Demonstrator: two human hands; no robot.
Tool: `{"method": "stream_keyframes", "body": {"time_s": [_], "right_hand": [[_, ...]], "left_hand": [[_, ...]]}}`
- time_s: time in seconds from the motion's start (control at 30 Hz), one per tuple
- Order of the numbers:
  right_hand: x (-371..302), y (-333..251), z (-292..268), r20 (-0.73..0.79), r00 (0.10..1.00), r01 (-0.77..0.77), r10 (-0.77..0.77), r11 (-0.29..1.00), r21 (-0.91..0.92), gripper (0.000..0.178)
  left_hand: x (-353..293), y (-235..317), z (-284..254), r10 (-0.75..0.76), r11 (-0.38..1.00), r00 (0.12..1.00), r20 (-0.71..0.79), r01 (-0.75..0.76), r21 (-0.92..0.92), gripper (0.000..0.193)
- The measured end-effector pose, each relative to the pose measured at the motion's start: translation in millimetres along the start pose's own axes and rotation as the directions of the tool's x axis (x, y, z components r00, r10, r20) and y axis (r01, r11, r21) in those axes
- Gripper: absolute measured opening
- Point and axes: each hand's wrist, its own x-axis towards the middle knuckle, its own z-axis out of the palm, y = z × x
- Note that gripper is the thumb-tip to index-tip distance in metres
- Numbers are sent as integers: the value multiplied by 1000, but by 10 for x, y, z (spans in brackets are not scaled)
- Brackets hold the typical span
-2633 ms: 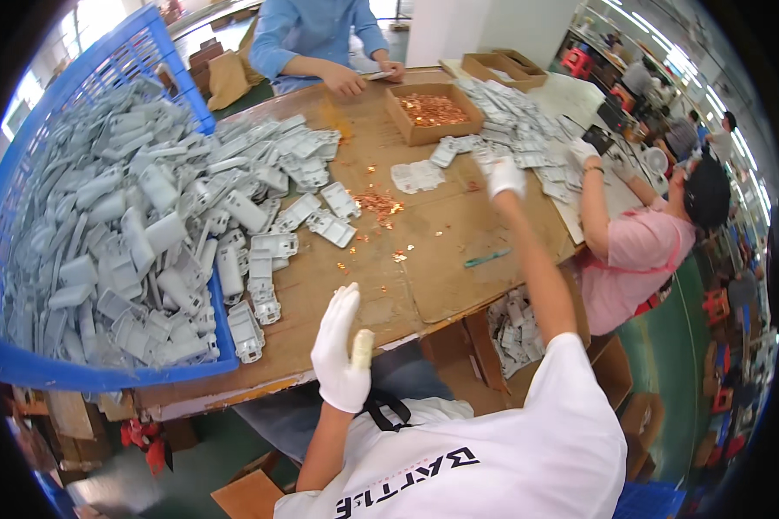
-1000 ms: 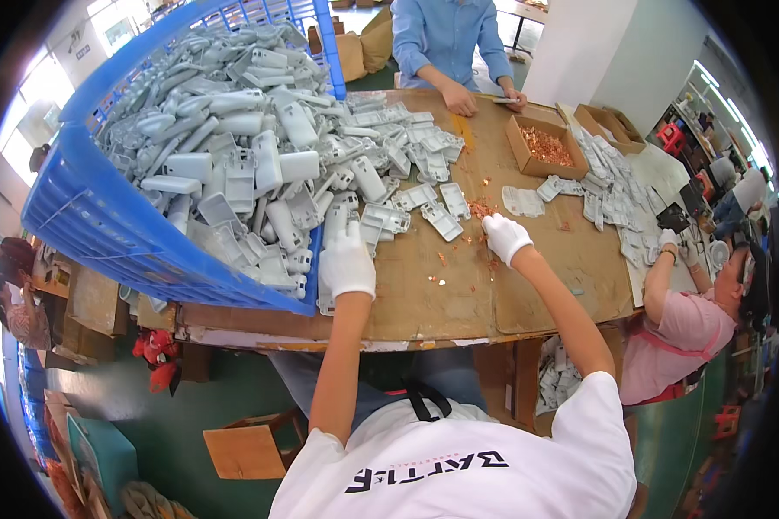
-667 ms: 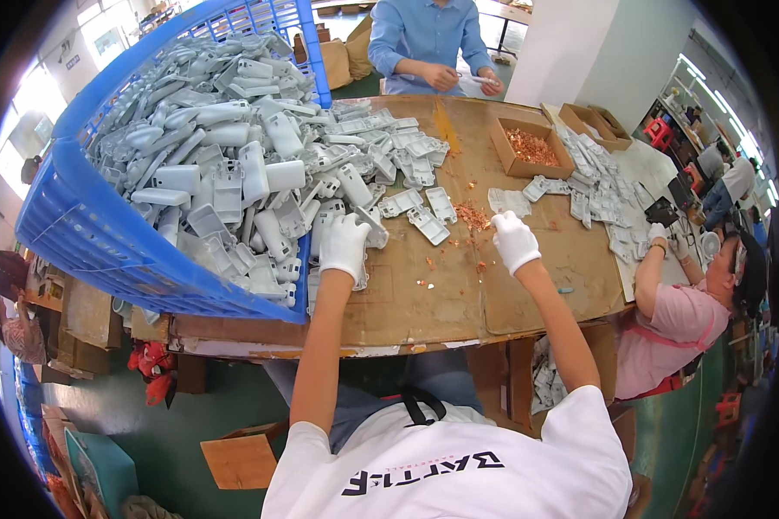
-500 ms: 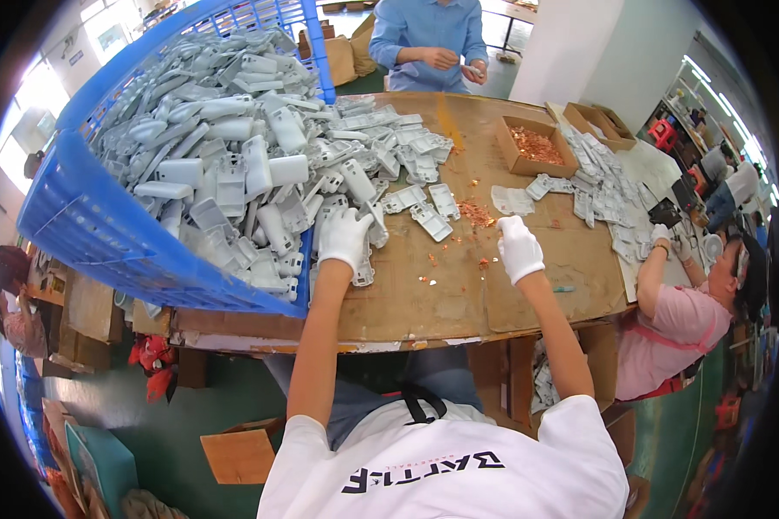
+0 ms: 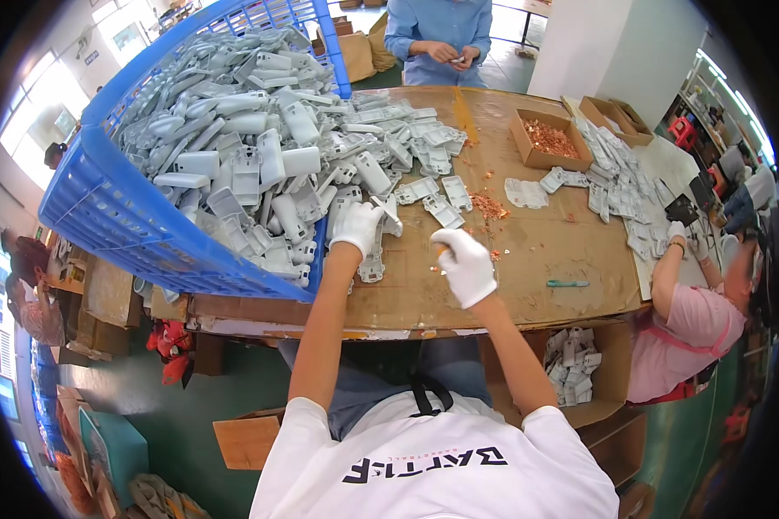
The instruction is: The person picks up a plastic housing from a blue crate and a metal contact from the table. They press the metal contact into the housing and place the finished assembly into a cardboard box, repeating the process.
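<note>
Both my hands wear white gloves. At the edge of the heap, my left hand (image 5: 356,227) grips a grey plastic shell (image 5: 391,214) that sticks out past its fingers, tilted. My right hand (image 5: 466,270) is raised over the table just right of it, fingers curled in a pinch. An orange-brown spot shows by its fingertips, too small to name. Beyond the hands lie several open grey shells (image 5: 442,211), beside a scatter of small copper-coloured pieces (image 5: 488,205). More shells (image 5: 242,121) fill the blue crate at my left and spill onto the table.
The blue crate (image 5: 130,238) rises over the table's left side. A cardboard box (image 5: 545,161) of copper-coloured pieces stands at far right, near rows of shells (image 5: 619,195). A green pen (image 5: 568,283) lies nearer. Co-workers sit right (image 5: 688,333) and opposite (image 5: 437,30). Below the edge, a carton (image 5: 616,350) holds shells.
My right hand has moved left from beside the copper-coloured scatter toward my left hand. A shell now stands out at my left hand's fingers. The whole view has shifted slightly.
</note>
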Motion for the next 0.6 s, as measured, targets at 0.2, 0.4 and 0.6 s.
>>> {"method": "stream_keyframes", "body": {"time_s": [0.2,0.4,0.6], "right_hand": [[-183,-99,264,122,936,-350,329,848,399,23],[-142,-252,340,220,872,-471,437,632,615,20],[-208,-225,343,-40,929,-288,368,788,543,8]], "left_hand": [[24,97,-76,-1,992,995,-100,13,126,11],[-203,331,-152,-523,728,782,-339,203,-655,26],[-665,905,-185,-340,-232,878,336,268,-935,51]]}}
